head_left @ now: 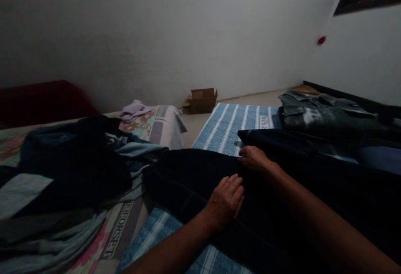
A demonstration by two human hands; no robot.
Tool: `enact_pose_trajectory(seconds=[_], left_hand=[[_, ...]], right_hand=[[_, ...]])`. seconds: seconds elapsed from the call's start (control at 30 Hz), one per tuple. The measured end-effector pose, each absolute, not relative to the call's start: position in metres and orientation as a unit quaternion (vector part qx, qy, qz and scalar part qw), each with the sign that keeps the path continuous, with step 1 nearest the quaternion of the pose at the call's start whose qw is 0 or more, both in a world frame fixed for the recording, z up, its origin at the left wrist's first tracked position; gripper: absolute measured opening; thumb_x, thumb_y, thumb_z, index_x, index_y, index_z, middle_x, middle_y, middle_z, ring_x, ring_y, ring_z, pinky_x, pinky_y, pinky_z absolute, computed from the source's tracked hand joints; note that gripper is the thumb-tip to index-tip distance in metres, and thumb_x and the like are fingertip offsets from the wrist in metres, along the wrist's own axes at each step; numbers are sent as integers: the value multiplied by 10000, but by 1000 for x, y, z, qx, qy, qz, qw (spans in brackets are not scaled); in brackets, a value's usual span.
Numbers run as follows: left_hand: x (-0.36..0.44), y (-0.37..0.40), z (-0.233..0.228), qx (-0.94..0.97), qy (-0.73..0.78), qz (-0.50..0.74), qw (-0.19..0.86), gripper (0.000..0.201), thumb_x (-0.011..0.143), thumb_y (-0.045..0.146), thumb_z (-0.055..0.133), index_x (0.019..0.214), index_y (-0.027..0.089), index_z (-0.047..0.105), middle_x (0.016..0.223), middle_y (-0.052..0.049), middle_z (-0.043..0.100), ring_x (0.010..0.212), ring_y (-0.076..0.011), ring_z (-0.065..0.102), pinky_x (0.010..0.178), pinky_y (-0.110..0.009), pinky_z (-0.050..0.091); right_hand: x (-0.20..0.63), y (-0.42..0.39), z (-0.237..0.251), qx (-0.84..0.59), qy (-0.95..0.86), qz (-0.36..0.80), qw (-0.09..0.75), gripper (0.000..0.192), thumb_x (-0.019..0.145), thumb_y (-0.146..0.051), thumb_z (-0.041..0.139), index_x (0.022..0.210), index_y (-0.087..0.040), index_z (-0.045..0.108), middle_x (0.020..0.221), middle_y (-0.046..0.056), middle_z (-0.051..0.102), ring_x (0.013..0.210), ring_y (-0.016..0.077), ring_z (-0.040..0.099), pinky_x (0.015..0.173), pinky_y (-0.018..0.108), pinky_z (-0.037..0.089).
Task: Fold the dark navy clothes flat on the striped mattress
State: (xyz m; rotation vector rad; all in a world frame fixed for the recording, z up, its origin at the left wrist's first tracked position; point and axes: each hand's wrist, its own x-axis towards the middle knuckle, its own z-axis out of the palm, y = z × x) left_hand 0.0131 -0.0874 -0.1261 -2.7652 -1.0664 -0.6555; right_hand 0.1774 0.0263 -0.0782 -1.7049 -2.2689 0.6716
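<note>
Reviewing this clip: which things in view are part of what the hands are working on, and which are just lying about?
In hand:
left hand, flat on the dark jeans
right hand, at the jeans' far edge
striped blue mat beneath them

Lying about:
folded grey jacket
clothes heap on the left
lilac cloth
cardboard box

We see a striped mat (225, 125) on the floor (257, 97), carrying dark jeans (194, 182) and a folded jacket (319, 113); a box (203, 100) sits beyond.
</note>
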Motion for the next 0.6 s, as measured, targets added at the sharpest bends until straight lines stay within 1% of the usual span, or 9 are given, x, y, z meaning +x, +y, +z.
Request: enact_pose_trajectory(seconds=[0.07,0.13,0.2,0.27,0.37,0.47,0.53,0.6], left_hand=[[13,-89,-127,-909,-356,-213,47,230,888,186,443,1063,139,585,1220,-152,613,1212,-261,523,976,-442,464],[14,-90,-127,-909,-359,-210,40,227,889,188,444,1058,137,587,1228,-152,610,1219,-258,517,983,-436,457],[15,-91,-127,-908,-361,-209,37,224,894,195,435,1045,136,590,1228,-148,611,1216,-258,519,985,-435,453],[16,-92,-127,-907,-363,-208,37,224,898,202,429,1034,131,592,1225,-142,615,1208,-261,524,986,-432,449],[17,-92,-126,-907,-364,-205,42,226,896,207,428,1021,120,595,1218,-133,620,1194,-268,533,981,-424,449],[18,-93,-126,-909,-364,-200,47,231,897,204,424,1022,113,595,1218,-135,620,1190,-271,535,980,-423,443],[18,-93,-125,-908,-366,-196,46,235,900,203,420,1028,112,594,1221,-137,618,1192,-270,533,985,-422,436],[18,-94,-125,-908,-369,-194,42,245,903,204,415,1048,113,590,1232,-136,612,1201,-267,526,992,-423,428]], right_hand=[[176,40,-84,-579,-768,257,90,123,758,-244,633,776,-148,707,817,109,680,829,237,628,676,297,410],[177,50,-88,-569,-763,298,72,134,728,-276,677,706,-145,696,725,79,665,712,200,614,618,280,405],[180,55,-89,-554,-756,343,60,186,712,-309,697,635,-143,668,624,42,623,595,156,565,551,264,385],[183,58,-89,-542,-747,382,59,236,710,-334,695,588,-145,626,552,9,567,520,123,501,504,254,363],[186,56,-88,-534,-731,420,70,235,712,-350,686,626,-152,592,532,-26,520,484,95,446,485,241,363],[186,52,-87,-522,-729,438,68,245,724,-375,673,679,-148,595,558,-25,530,494,97,458,487,239,378],[185,50,-86,-512,-739,434,62,268,733,-397,664,666,-146,599,572,-15,542,508,105,474,489,241,376],[184,50,-84,-507,-757,405,70,264,733,-384,666,634,-153,586,582,-15,540,532,112,482,499,241,362]])
